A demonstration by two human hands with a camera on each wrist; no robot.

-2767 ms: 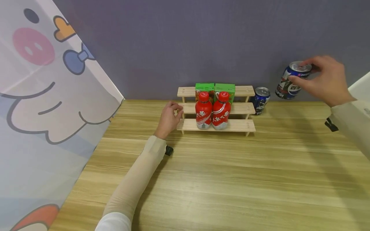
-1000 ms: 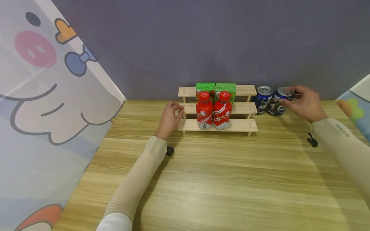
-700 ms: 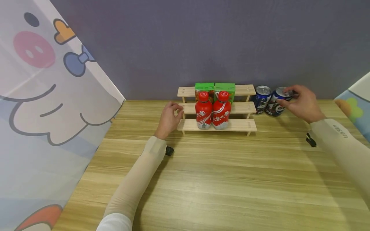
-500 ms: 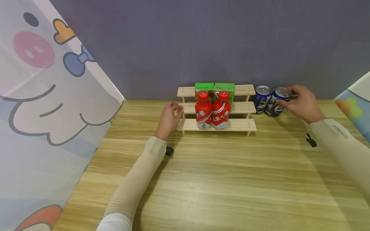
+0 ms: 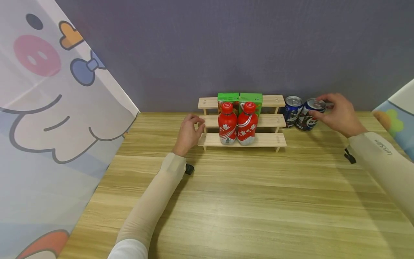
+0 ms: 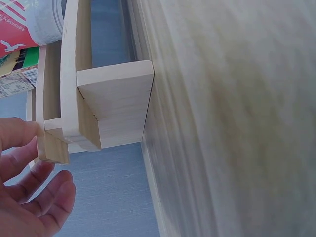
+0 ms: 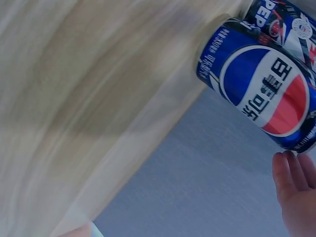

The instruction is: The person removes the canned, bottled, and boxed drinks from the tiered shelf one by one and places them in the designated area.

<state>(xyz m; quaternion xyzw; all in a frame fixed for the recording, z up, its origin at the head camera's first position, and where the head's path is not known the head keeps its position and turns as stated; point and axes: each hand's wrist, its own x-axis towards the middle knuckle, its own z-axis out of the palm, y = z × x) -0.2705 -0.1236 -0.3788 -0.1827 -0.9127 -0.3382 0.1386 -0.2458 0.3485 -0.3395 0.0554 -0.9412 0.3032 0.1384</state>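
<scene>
My left hand (image 5: 189, 133) pinches the left end of the middle board of a three-tier wooden display rack (image 5: 270, 139). In the left wrist view, fingers (image 6: 19, 133) lie at that board's end. My right hand (image 5: 341, 113) holds a blue Pepsi can (image 5: 306, 121) by its top, thumb at the near side and fingers at the lid. This can stands upright on the table, close beside another Pepsi can (image 5: 292, 112) at the rack's right end. On the rack, two red bottles (image 5: 228, 126) stand in front of two green drink cartons (image 5: 251, 98), which they partly hide.
A grey wall panel (image 5: 207, 50) rises behind the rack and cans. The wood-grain table (image 5: 242, 201) stretches toward me. A cartoon-printed panel (image 5: 38, 108) slants along the left, and another printed panel (image 5: 396, 115) borders the right.
My right hand has lowered the Pepsi can from the air at the right down beside the other can. In the last second it has barely shifted. My left hand keeps its place at the rack.
</scene>
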